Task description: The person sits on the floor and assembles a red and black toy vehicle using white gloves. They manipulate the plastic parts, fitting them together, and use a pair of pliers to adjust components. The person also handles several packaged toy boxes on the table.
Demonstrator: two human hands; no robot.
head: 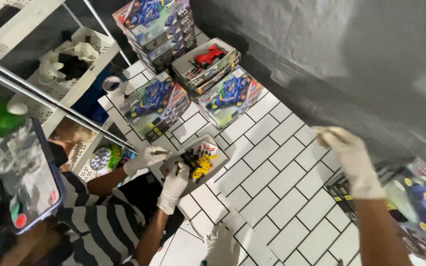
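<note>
While the head camera looks down over a white-tiled counter [272, 167], the person's right hand [353, 160], in a white glove, is raised at the right side, its fingers pinched shut on a small pale piece that is too blurred to identify. Just below and to the right of that arm lies an open toy-car kit box [420, 207] with a blue car printed on it, resting at the counter's right edge. The person's left hand [223, 246], also gloved, sits low at the bottom edge of the view, flat against the tiles; only part of it shows, and whether its grip is open or closed cannot be told.

Across the counter a co-worker in a black-and-white striped shirt [99, 221] works with two gloved hands [173, 184] over an open box tray [193, 162] holding yellow and black kit parts. Farther back stand more kit boxes: two with blue cars [230, 96] side by side, one open box with a red car [208, 56] on top, and a taller stack [156, 24] behind. A roll of tape [112, 83] sits near the white wire shelf [75, 74] at the left, and a phone [25, 175] is mounted in the left foreground
</note>
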